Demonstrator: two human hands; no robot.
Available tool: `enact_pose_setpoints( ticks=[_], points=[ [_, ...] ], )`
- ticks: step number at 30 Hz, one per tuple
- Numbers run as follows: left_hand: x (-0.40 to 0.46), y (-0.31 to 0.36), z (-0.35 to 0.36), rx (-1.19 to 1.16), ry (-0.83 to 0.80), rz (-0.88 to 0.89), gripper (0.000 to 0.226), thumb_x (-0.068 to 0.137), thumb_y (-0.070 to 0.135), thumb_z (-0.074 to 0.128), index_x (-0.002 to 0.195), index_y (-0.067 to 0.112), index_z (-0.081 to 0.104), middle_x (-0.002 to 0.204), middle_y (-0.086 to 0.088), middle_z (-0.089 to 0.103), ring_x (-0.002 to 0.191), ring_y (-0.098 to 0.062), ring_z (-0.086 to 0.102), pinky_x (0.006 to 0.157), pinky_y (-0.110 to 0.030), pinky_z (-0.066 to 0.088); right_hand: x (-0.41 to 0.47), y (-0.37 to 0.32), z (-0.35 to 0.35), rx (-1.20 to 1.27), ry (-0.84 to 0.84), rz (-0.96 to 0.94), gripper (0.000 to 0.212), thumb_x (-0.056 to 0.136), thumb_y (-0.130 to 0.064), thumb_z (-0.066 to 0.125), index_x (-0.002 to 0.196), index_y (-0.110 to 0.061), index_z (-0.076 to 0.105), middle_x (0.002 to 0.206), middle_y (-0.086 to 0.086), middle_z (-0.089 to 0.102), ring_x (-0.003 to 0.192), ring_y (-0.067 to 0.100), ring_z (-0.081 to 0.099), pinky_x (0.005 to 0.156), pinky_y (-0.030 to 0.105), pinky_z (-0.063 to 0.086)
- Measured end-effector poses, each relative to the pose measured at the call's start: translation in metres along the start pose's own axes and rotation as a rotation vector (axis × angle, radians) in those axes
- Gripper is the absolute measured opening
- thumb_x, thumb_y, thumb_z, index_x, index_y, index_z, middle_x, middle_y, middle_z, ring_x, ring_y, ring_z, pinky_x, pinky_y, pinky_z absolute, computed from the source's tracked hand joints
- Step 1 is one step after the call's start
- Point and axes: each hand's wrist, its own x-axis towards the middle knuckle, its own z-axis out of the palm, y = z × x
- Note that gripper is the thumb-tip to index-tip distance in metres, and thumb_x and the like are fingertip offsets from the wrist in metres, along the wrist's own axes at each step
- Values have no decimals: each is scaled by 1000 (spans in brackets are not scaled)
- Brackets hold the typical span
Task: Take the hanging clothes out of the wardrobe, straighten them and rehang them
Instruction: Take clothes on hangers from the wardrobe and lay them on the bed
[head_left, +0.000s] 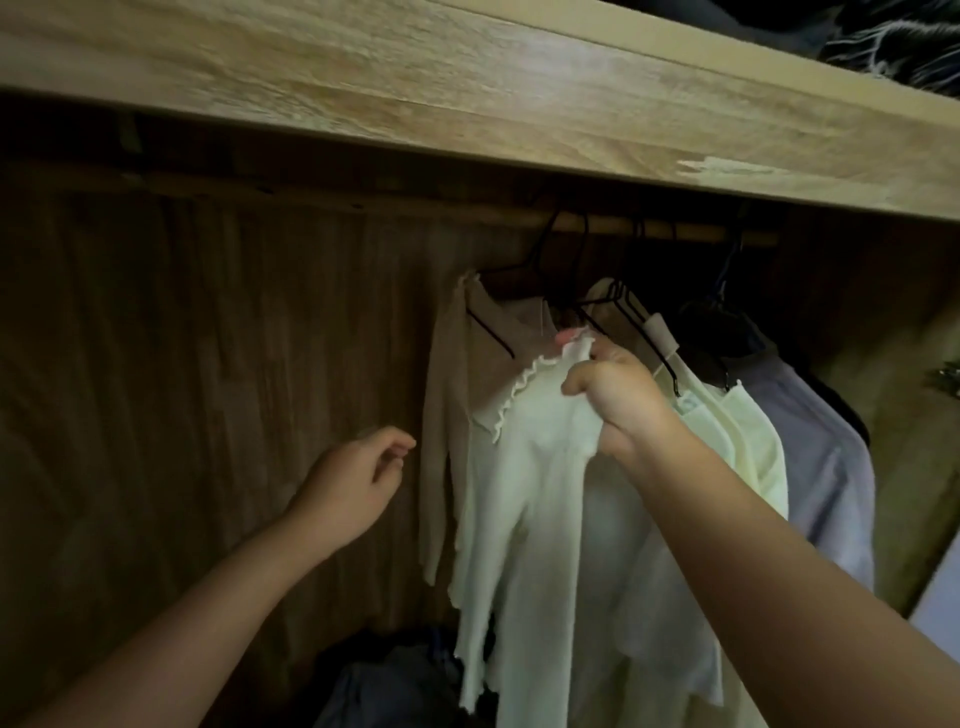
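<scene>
Early days, I reckon. My right hand (615, 395) has the cream frilly top (535, 499) pinched at the neckline, right by the rail (660, 228); left hand (358, 483) loosely curled, holding nothing. Beige top (467, 374) and the rest are on their hangers, untouched.

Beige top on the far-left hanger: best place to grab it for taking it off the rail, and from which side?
Probably grip the black hanger at the neck just under its hook, not the cloth. Come from the left, where the rail is bare; the white top, held by the right hand, crowds the right side. The beige top hangs limp, so pulling fabric would likely slide it off. The left hand is free.
</scene>
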Motion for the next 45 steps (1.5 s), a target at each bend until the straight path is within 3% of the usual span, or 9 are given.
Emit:
enact_pose_setpoints(
  ticks=[8,13,18,20,26,30,32,36,45],
  points=[
    [6,25,-5,-42,265,88,25,90,4,50,110,16,60,111,7,49,85,-9,55,72,-21,47,-38,-4,-36,151,-209,65,49,76,20,31,82,-18,62,76,8,65,72,25,61,61,31,53],
    [10,48,6,-34,357,112,36,88,2,52,122,11,54,135,-2,41,115,-20,49,96,-33,44,-81,-11,-90,-2,-349,107,44,54,10,49,80,-21,68,88,16,64,79,31,62,65,35,54],
    [3,87,38,98,280,157,50,92,14,51,141,12,37,150,-7,30,138,-26,26,112,-39,21,-143,-29,-146,-181,-429,157,37,57,9,49,78,-16,66,87,17,62,79,33,61,68,40,53],
    [-4,97,54,205,179,203,40,94,20,48,133,11,47,139,-11,47,130,-28,38,107,-40,26,-171,-36,-169,-209,-417,191,36,57,11,47,76,-13,65,83,18,61,72,30,61,64,38,54],
    [-63,145,92,169,-79,359,25,93,28,51,86,11,69,74,-9,68,69,-26,61,57,-32,38,-257,-54,-241,-371,-268,213,33,59,8,53,78,-13,70,79,11,67,71,20,64,64,26,52],
    [-101,184,125,203,-33,388,28,93,31,48,86,12,67,79,-11,69,77,-31,62,58,-31,33,-309,-61,-286,-635,-79,223,33,79,-11,65,109,-26,65,68,1,55,65,13,53,62,24,44],
    [-117,201,140,182,-53,373,30,93,34,47,85,12,66,81,-11,69,83,-32,63,62,-33,38,-333,-61,-303,-795,27,217,11,87,-23,64,98,-22,66,62,-5,47,59,8,45,58,22,39],
    [-146,234,170,136,-164,426,34,93,38,46,73,15,59,70,-4,63,73,-25,59,60,-31,37,-374,-57,-331,-1057,208,201,32,89,-29,60,63,-12,53,55,-7,41,52,5,36,54,21,32],
    [-154,287,220,-247,-548,570,40,82,41,66,62,8,54,52,-1,45,53,-16,44,55,-28,30,-464,-45,-346,-1026,740,170,36,91,-22,57,57,-16,47,52,-5,37,48,6,31,48,20,25]
  ],
)
